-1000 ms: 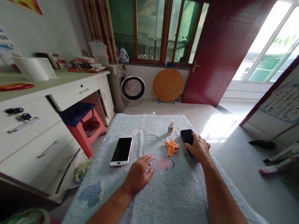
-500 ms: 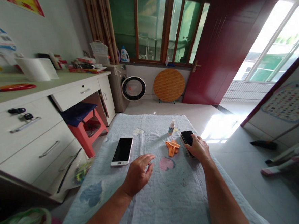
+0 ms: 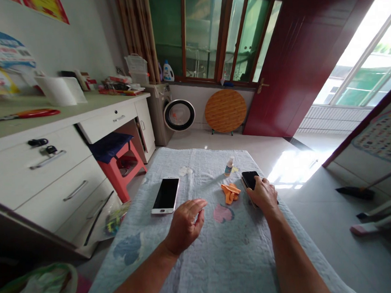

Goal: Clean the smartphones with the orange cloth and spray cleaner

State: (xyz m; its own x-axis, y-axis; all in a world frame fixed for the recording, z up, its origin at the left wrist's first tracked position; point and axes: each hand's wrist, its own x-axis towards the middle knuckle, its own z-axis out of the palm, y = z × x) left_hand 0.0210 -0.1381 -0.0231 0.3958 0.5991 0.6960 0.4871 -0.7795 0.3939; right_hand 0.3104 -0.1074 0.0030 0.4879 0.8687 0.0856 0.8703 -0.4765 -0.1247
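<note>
A white phone (image 3: 166, 195) with a dark screen lies face up on the left of the cloth-covered table (image 3: 219, 260). My left hand (image 3: 187, 223) is just right of it, holding nothing, its fingers bent and the thumb apart from them. On the right, my right hand (image 3: 263, 194) lies over a black phone (image 3: 249, 178), thumb and fingers around its sides; the hand hides the lower half. The black phone seems to rest on something with a pale edge. Between the hands are a crumpled orange cloth (image 3: 230, 193) and, behind it, a small spray bottle (image 3: 229, 167).
A white desk (image 3: 108, 125) with drawers stands at the left, a red stool (image 3: 118, 162) partly under it. Farther back are a washing machine (image 3: 160, 117) with its round door open and a round wooden board (image 3: 225, 111). A bin (image 3: 42, 290) is at the lower left.
The whole view has shifted slightly, so everything appears a little farther right. My right hand stays on the black phone, and my left hand remains beside the white phone with its fingers slightly more bent.
</note>
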